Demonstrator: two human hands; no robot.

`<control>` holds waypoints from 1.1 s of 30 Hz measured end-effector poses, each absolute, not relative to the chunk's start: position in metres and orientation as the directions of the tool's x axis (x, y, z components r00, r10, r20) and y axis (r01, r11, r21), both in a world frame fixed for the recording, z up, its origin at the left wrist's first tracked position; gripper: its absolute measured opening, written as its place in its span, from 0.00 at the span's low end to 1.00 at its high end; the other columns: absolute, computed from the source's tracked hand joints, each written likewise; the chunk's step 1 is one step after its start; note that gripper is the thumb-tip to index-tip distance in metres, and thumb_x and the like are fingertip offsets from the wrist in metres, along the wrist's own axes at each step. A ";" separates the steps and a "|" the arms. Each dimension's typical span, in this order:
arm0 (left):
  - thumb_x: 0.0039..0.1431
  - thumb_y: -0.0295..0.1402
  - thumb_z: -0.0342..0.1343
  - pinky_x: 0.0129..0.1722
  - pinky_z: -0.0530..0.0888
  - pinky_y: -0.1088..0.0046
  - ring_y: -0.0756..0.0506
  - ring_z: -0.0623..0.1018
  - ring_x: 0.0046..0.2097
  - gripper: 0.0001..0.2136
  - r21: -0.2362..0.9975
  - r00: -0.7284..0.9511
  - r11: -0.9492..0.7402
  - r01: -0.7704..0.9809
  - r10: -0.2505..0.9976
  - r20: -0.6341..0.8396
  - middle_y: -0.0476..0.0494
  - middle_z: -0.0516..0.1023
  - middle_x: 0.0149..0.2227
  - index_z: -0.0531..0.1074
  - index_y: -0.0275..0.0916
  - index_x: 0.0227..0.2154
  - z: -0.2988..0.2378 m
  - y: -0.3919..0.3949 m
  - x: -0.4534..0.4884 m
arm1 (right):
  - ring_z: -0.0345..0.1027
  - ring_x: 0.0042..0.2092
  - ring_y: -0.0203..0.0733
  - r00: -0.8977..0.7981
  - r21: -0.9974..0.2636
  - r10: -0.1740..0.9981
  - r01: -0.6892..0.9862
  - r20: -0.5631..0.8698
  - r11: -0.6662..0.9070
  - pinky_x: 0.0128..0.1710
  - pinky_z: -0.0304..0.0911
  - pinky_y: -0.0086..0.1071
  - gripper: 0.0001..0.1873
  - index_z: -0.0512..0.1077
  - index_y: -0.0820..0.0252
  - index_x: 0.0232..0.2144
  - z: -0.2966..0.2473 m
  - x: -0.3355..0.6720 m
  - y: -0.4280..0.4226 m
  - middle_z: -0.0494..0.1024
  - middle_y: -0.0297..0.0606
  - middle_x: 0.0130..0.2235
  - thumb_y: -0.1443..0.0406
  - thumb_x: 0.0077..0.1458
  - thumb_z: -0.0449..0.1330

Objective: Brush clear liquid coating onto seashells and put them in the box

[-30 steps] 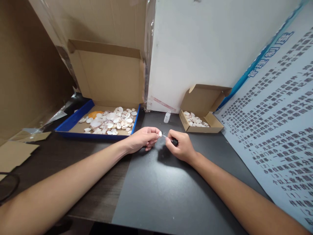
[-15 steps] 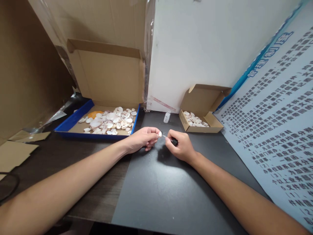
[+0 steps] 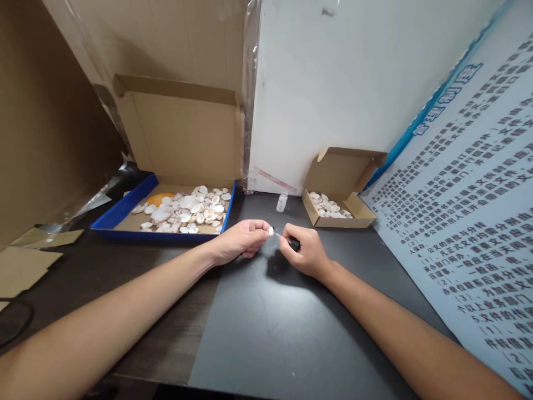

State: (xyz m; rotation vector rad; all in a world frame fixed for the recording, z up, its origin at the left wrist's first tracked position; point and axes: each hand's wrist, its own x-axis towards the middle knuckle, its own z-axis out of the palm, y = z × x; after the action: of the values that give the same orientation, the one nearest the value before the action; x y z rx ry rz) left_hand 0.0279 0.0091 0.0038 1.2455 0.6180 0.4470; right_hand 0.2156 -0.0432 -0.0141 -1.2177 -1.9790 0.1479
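Note:
My left hand (image 3: pixel 241 243) pinches a small white shell (image 3: pixel 271 230) between thumb and fingertips above the dark mat (image 3: pixel 275 328). My right hand (image 3: pixel 303 253) is closed around a small brush with a black cap (image 3: pixel 294 243); its thin tip touches the shell. A small clear bottle (image 3: pixel 282 202) stands just behind the hands, near the white wall.
A blue-edged cardboard box (image 3: pixel 125 205) holding several pale shells and one orange piece sits at the back left. A smaller cardboard box (image 3: pixel 358 208) with several shells stands at the back right. A printed board (image 3: pixel 470 222) leans along the right. Cardboard scraps (image 3: pixel 25 261) lie at the left.
Both hands keep their pose, brush tip against the shell. The view has shifted slightly, so everything sits a little lower and to the left in the picture.

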 end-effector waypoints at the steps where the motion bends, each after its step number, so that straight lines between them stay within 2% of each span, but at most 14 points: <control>1: 0.54 0.35 0.57 0.17 0.50 0.81 0.56 0.51 0.18 0.08 0.964 0.759 0.267 0.019 0.623 -0.188 0.61 0.52 0.18 0.64 0.39 0.32 0.003 0.009 0.028 | 0.51 0.22 0.32 -0.226 -0.470 0.797 0.705 0.560 0.531 0.25 0.49 0.27 0.11 0.56 0.58 0.20 -0.014 0.216 -0.043 0.59 0.28 0.20 0.66 0.52 0.53; 12: 0.56 0.39 0.57 0.17 0.50 0.81 0.56 0.50 0.18 0.10 0.970 0.760 0.240 0.037 0.624 -0.183 0.62 0.51 0.17 0.64 0.40 0.33 -0.001 0.011 0.028 | 0.51 0.22 0.32 -0.222 -0.478 0.813 0.715 0.538 0.511 0.24 0.48 0.27 0.11 0.56 0.58 0.20 -0.013 0.215 -0.043 0.59 0.28 0.20 0.65 0.51 0.53; 22: 0.54 0.33 0.55 0.16 0.52 0.82 0.55 0.51 0.17 0.07 0.981 0.737 0.187 0.059 0.655 -0.169 0.62 0.52 0.16 0.63 0.41 0.33 -0.001 0.009 0.030 | 0.51 0.22 0.32 -0.228 -0.483 0.821 0.714 0.524 0.507 0.25 0.48 0.27 0.11 0.56 0.58 0.20 -0.013 0.214 -0.044 0.59 0.28 0.20 0.65 0.51 0.53; 28: 0.54 0.34 0.55 0.15 0.50 0.82 0.56 0.49 0.16 0.08 0.985 0.706 0.156 0.070 0.690 -0.159 0.63 0.52 0.16 0.61 0.41 0.32 -0.004 0.006 0.034 | 0.51 0.23 0.32 -0.236 -0.475 0.816 0.714 0.528 0.514 0.25 0.48 0.27 0.12 0.56 0.57 0.20 -0.015 0.215 -0.043 0.59 0.27 0.20 0.66 0.51 0.53; 33: 0.55 0.36 0.55 0.15 0.50 0.82 0.56 0.50 0.17 0.08 0.982 0.720 0.174 0.075 0.672 -0.175 0.62 0.51 0.16 0.61 0.41 0.33 -0.001 0.005 0.034 | 0.51 0.23 0.32 -0.230 -0.486 0.823 0.713 0.519 0.506 0.25 0.48 0.28 0.11 0.55 0.57 0.20 -0.015 0.215 -0.043 0.59 0.28 0.20 0.65 0.52 0.53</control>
State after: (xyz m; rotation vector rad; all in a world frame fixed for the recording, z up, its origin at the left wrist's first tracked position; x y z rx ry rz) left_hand 0.0340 0.0053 -0.0015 1.3497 0.6855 0.4730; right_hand 0.2153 -0.0427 -0.0153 -1.2567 -1.9954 0.1868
